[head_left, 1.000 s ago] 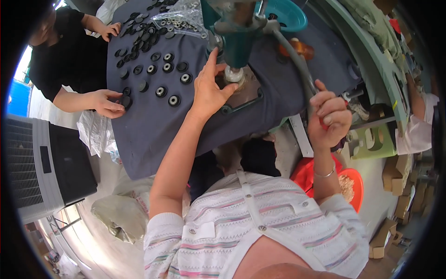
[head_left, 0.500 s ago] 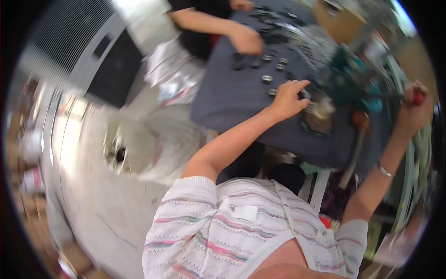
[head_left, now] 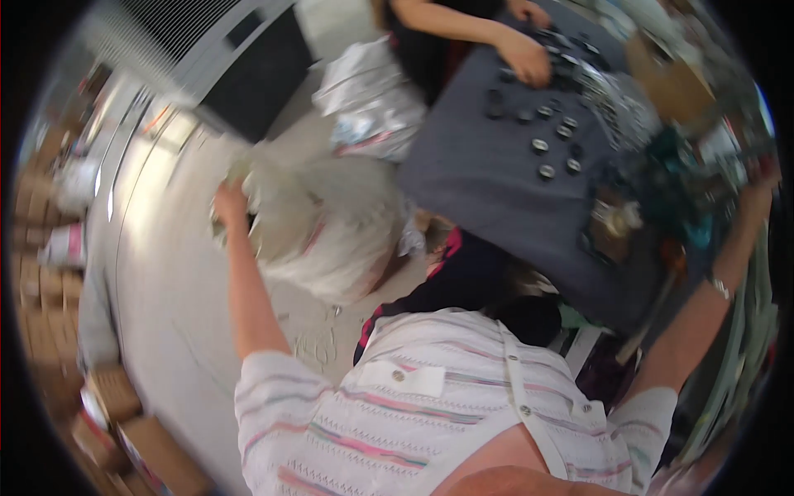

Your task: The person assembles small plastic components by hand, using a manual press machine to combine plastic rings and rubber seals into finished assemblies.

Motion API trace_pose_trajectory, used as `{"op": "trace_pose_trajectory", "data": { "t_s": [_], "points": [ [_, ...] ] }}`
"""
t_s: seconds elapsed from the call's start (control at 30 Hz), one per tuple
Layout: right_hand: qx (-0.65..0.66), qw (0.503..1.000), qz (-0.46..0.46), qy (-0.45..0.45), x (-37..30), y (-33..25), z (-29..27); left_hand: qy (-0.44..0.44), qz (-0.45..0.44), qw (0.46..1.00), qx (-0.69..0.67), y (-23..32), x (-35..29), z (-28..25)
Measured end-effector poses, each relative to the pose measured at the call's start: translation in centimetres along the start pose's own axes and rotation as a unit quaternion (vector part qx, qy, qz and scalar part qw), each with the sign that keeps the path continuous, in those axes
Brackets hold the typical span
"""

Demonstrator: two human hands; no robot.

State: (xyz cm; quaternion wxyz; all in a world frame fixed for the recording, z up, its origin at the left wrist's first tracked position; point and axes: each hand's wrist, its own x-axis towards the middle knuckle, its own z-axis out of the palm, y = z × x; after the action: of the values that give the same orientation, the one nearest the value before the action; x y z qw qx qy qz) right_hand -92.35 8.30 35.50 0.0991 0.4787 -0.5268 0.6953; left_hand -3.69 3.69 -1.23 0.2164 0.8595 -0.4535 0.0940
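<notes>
Whitish sack, left hand at its mouth, grasp impossible to tell. Green press, just left of right hand, whose blurred hold cannot be told either. Black discs, on cloth between both hands.

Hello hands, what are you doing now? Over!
Left grip at mouth of pale sack, hold unclear. Right grip by teal press, too blurred to read. White bag close behind sack.

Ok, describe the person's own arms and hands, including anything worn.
The left hand and blurred right hand look ungloved. Short white knit sleeves, striped pink and grey, leave both forearms bare; a silvery bracelet circles the right one.
</notes>
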Motion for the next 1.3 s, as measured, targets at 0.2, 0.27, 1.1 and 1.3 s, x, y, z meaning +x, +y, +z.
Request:
{"op": "trace_pose_trajectory", "data": {
  "t_s": [0.2,0.27,1.1,1.3],
  "points": [
    [0.108,0.988,0.102,0.042,-1.1,-2.0,1.5,-0.043,0.281,0.829,-0.483,27.5,-8.3,-5.7],
    [0.178,0.980,0.088,0.007,-2.5,-3.1,1.6,-0.185,0.344,0.781,-0.487,34.9,-11.8,-7.0],
    [0.154,0.985,0.081,0.021,-3.1,-2.8,3.2,-0.348,0.554,0.552,-0.517,53.2,-32.8,-11.1],
    [0.158,0.985,0.061,0.030,-3.4,-3.7,3.0,-0.338,0.550,0.541,-0.539,54.1,-34.6,-10.1]
  ]
}}
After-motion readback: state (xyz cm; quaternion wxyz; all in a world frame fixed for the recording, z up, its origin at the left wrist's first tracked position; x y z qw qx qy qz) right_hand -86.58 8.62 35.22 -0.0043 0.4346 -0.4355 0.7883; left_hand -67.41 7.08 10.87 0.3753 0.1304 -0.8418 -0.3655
